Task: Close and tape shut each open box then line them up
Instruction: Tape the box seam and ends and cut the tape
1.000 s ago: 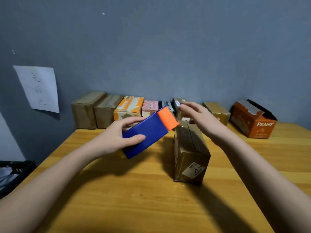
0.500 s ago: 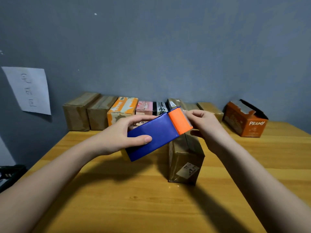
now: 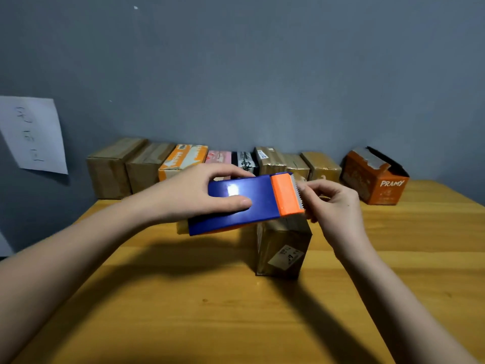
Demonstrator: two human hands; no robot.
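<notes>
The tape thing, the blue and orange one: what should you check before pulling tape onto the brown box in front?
1. Tape dispenser held firmly: ok, the left hand grips its blue body.
2. Tape end caught: cannot tell, the right hand has its fingers curled at the toothed blade, but no tape shows.
3. Brown box standing steady on the table: ok.
4. Its top flaps closed: cannot tell, the dispenser hides most of the top.
5. Fingers clear of the blade teeth: not ok, they are right against them.
6. Orange PRAMY box still to be sealed: not ok, its top is open.
</notes>
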